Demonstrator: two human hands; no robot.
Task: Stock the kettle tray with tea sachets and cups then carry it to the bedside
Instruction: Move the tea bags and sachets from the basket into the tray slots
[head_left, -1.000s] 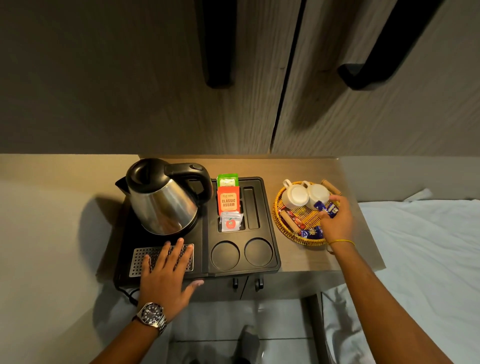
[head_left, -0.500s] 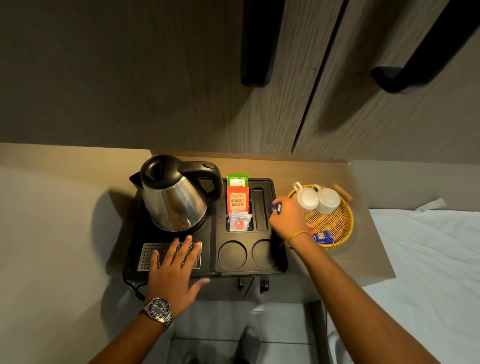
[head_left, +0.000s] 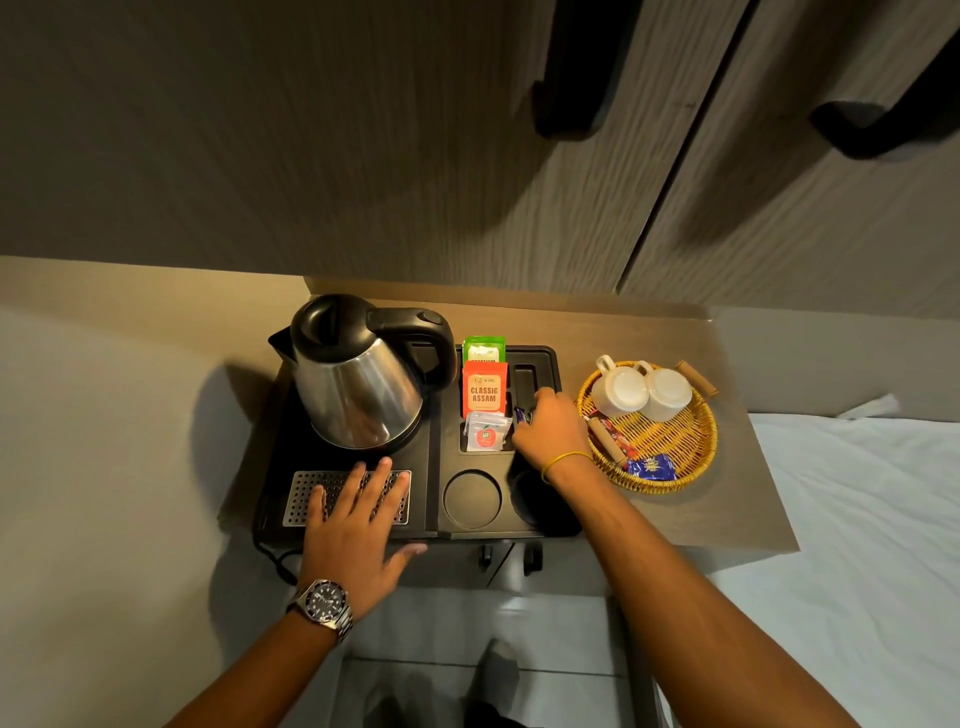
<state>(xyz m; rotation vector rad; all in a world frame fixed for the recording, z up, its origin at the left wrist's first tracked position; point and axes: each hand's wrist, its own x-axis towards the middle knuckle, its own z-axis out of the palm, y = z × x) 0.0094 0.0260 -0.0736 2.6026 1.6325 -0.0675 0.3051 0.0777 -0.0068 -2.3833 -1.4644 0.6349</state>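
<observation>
moved: my right hand (head_left: 550, 428) has come from the basket (head_left: 698, 457) to the tray (head_left: 550, 358) slot | pinching blue sachet (head_left: 521, 415) | left hand (head_left: 353, 525) flat, open on grille | cups (head_left: 641, 392) still in basket, stocking unfinished

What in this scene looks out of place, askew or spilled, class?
Little stands out. The two white cups lie upside down in the wicker basket, not in the tray's round cup wells. Sachets stand upright in their slot. Nothing spilled or damaged.

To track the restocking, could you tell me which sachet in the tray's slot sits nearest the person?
The white sachet with the red circle; the orange one and green one stand behind it.
</observation>
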